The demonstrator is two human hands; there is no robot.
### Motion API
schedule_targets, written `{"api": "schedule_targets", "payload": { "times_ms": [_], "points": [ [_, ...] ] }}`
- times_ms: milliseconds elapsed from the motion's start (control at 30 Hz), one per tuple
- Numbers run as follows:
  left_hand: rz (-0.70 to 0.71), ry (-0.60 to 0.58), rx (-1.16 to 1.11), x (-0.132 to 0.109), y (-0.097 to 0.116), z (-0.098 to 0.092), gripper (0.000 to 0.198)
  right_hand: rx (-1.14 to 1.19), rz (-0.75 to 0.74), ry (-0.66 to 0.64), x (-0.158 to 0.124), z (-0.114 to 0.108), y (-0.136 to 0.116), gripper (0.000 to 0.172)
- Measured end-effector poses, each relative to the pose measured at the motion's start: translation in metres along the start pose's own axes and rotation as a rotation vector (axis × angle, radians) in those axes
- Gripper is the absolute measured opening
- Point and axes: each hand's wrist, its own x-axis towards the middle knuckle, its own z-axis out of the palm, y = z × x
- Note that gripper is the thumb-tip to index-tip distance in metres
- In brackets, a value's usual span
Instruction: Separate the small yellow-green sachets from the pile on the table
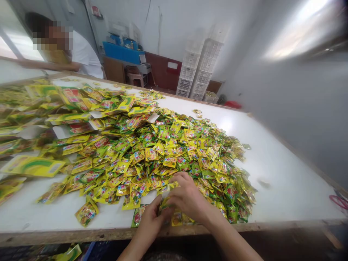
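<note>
Low over the front of the white table, my left hand (pixel 152 217) is closed around a small yellow carton (pixel 164 200), whose pale edge shows between my hands; most of it is hidden. From the right, my right hand (pixel 188 197) reaches over the carton with its fingers curled. A yellow sachet (pixel 174 185) shows at those fingers, partly covered by them. Just beyond both hands spreads a large heap of shiny yellow and green sachets (pixel 170 161). A green sachet (pixel 138 214) lies beside my left hand, and a loose yellow sachet (pixel 87 213) lies farther left.
Yellow cartons (pixel 34 165), several with white flaps, are piled on the left. The white table (pixel 282 174) has a wooden front edge (pixel 89 233). A person (pixel 87 54) sits across it. Stacked white crates (pixel 202 69) and a blue-topped desk (pixel 123 52) stand behind.
</note>
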Motion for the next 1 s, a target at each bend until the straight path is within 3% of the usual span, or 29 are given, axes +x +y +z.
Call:
{"api": "schedule_targets", "payload": {
  "times_ms": [133, 233, 300, 367, 433, 500, 667, 833, 1000],
  "points": [
    [0.022, -0.023, 0.01, 0.001, -0.001, 0.002, 0.043, 0.024, -0.006, -0.069, -0.006, 0.016, -0.007, 0.024],
    [-0.002, -0.03, -0.028, 0.0, 0.0, 0.0, 0.04, 0.208, 0.058, 0.043, -0.012, 0.02, -0.005, 0.018],
    [-0.091, 0.014, -0.1, -0.004, 0.001, -0.003, 0.036, 0.407, 0.238, 0.216, -0.017, 0.022, -0.001, 0.011],
    [-0.185, 0.028, -0.231, -0.008, 0.004, -0.007, 0.038, 0.663, 0.473, 0.297, -0.024, 0.027, 0.002, 0.012],
    [-0.228, -0.026, -0.35, -0.01, 0.009, -0.012, 0.04, 0.93, 0.639, 0.229, -0.03, 0.035, 0.003, 0.018],
    [-0.216, -0.118, -0.359, -0.008, 0.014, -0.016, 0.037, 1.112, 0.703, 0.134, -0.033, 0.042, 0.003, 0.018],
    [-0.1, -0.116, -0.146, 0.004, 0.024, -0.025, 0.03, 1.112, 0.728, 0.107, -0.027, 0.042, 0.001, 0.015],
    [-0.207, 0.027, -0.136, 0.014, 0.024, -0.026, 0.018, 1.08, 0.726, 0.125, -0.017, 0.043, 0.003, 0.019],
    [-0.191, 0.121, -0.021, 0.028, 0.013, -0.033, 0.012, 1.11, 0.643, 0.164, -0.011, 0.055, 0.011, 0.03]
  ]
}}
